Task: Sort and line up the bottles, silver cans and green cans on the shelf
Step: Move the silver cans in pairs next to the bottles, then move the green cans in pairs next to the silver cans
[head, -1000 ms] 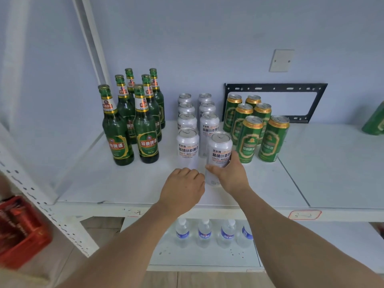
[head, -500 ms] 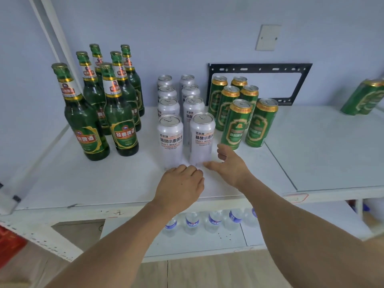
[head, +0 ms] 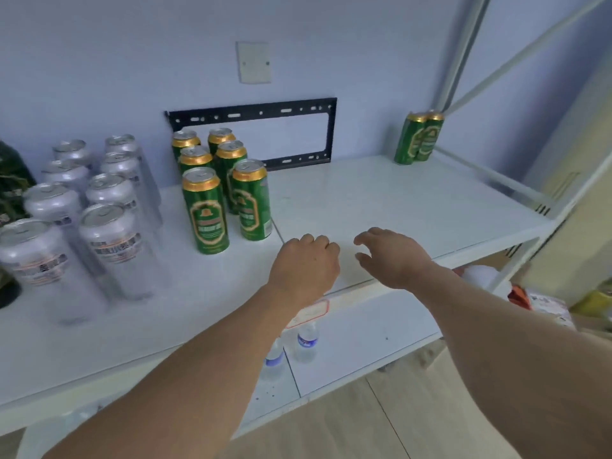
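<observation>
Several silver cans (head: 111, 246) stand in two rows at the left of the white shelf (head: 381, 200). To their right, several green cans (head: 205, 215) stand in two rows. Two more green cans (head: 418, 138) stand apart at the far right back corner. A dark green bottle (head: 11, 180) shows only partly at the left edge. My left hand (head: 304, 263) hovers over the shelf's front with its fingers curled in and nothing in it. My right hand (head: 392, 256) is beside it, fingers spread and empty.
A black metal bracket (head: 251, 112) and a white wall plate (head: 253, 62) are on the wall behind. Water bottles (head: 306, 339) stand on the lower shelf. White frame posts (head: 463, 54) rise at the right, with clutter on the floor beyond.
My right hand has let go of the front silver can and both hands have moved right, past the green cans. The view has swung right, so the bottles are nearly out of sight.
</observation>
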